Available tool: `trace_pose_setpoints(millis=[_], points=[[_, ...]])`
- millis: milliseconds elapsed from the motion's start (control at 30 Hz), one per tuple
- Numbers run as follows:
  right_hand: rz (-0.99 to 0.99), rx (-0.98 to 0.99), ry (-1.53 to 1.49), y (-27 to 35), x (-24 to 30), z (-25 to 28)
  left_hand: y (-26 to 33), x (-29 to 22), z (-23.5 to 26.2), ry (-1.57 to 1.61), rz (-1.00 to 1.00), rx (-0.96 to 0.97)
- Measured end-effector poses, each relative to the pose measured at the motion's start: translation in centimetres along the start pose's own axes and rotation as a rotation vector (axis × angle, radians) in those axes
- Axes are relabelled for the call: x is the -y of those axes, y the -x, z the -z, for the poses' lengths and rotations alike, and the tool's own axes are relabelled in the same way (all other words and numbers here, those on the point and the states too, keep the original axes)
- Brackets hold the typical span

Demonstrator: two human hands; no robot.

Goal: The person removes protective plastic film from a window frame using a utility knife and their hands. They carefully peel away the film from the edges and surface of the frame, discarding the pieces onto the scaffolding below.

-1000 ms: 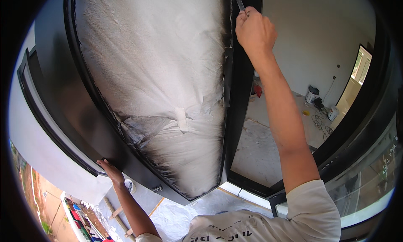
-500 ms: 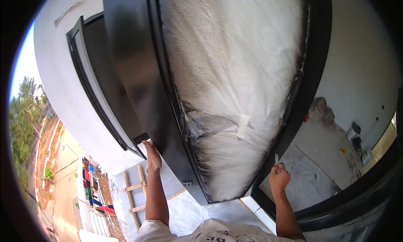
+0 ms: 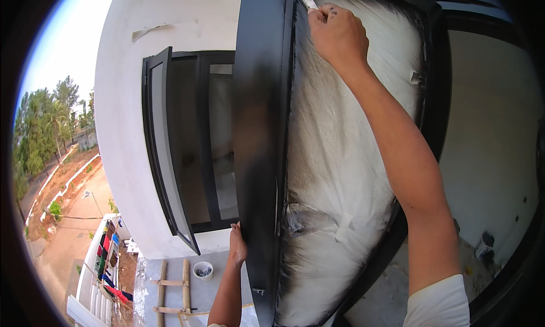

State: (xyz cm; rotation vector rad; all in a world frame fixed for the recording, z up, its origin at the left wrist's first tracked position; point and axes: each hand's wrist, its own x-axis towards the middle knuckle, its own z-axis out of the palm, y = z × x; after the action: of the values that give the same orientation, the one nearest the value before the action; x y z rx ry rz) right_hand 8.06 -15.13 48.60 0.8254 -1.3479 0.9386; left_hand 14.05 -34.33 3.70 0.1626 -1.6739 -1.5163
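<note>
A black-framed door [image 3: 261,128] stands open in front of me. Cloudy plastic sheeting [image 3: 335,140], smudged black along its borders, covers its panel, with a piece of pale tape [image 3: 344,227] stuck low on it. High up, my right hand [image 3: 340,35] is closed on a small flat whitish strip [image 3: 308,1], whose exact kind I cannot make out. The strip is at the upper left corner of the sheeting, by the frame's inner edge. My left hand [image 3: 238,247] grips the door's left edge low down; some of its fingers are hidden behind it.
Left of the door, a dark window with an open sash [image 3: 164,140] sits in a white wall. Below are a wooden ladder [image 3: 173,284] and a white bucket [image 3: 202,270]. Farther left, clothes [image 3: 108,253] hang above a drop to a dirt road. A room lies to the right.
My right hand has gone from the sheeting's lower right side up to its upper left corner, still with the strip. The view has tilted up; my left hand stays at the door's edge.
</note>
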Motion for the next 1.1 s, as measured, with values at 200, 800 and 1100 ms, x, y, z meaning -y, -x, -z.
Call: trace_pose_setpoints(millis=[200, 800, 1100], points=[[-0.019, -0.042, 0.064, -7.5, 0.4, -5.9, -0.1, 1.1, -0.2, 0.000, -0.024, -0.022], [-0.085, 0.063, 0.099, 1.1, 1.7, -5.5, -0.2, 0.6, -0.2, 0.034, -0.038, -0.056], [-0.150, 0.342, 0.172, 8.7, 2.8, -4.1, -0.2, 1.3, 0.5, 0.075, 0.003, -0.050]])
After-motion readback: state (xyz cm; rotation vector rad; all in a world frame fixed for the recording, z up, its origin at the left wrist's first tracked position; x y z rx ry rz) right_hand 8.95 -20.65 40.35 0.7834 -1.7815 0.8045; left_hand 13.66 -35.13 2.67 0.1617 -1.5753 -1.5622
